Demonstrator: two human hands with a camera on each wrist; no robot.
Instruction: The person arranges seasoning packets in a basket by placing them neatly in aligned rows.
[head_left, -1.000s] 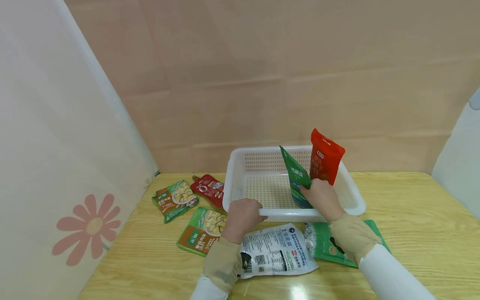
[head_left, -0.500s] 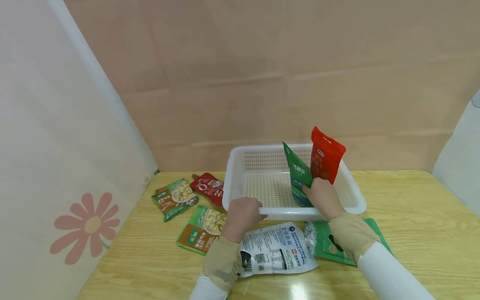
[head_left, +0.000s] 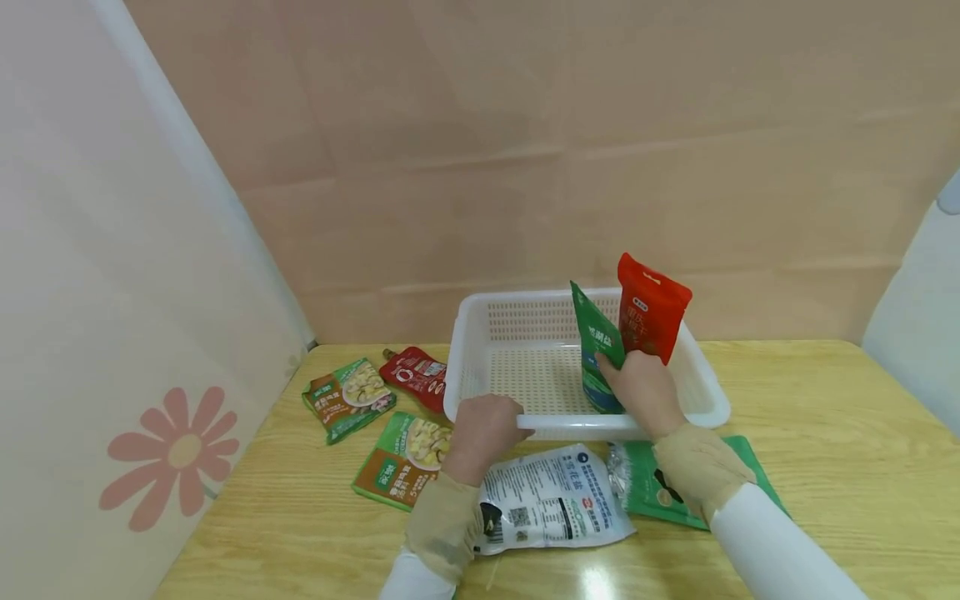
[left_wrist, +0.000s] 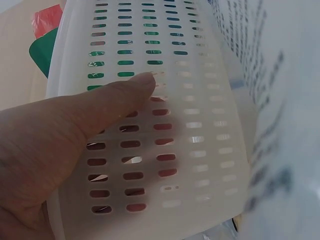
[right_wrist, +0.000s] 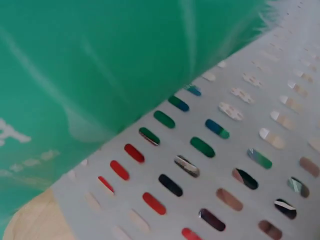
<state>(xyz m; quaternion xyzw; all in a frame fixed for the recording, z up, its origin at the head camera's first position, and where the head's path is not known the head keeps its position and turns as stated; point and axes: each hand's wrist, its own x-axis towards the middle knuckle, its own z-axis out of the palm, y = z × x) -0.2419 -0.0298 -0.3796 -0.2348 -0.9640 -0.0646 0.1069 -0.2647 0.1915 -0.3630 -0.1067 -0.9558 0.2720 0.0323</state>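
And there, on the pale yellow wood-grained table (head_left: 810,433), stood a white perforated plastic basket (head_left: 585,425)! Left of it lay a red spouted pouch (head_left: 420,375), a flat green-and-brown packet (head_left: 351,398), then another packet (head_left: 401,458); in front, a white printed bag (head_left: 555,500), a shiny green bag (head_left: 647,475) beside it!

From afar I read 雪花盐 on the white bag (head_left: 555,498), 湖盐 on the standing green pouch (head_left: 599,344), 重庆 on the standing red packet (head_left: 651,305), 家樂 on the nearer brown-green pack (head_left: 402,461).

White perforated plastic basket (head_left: 581,428), open-topped; inside its right half, a green pouch (head_left: 594,335) stands on end, leaning
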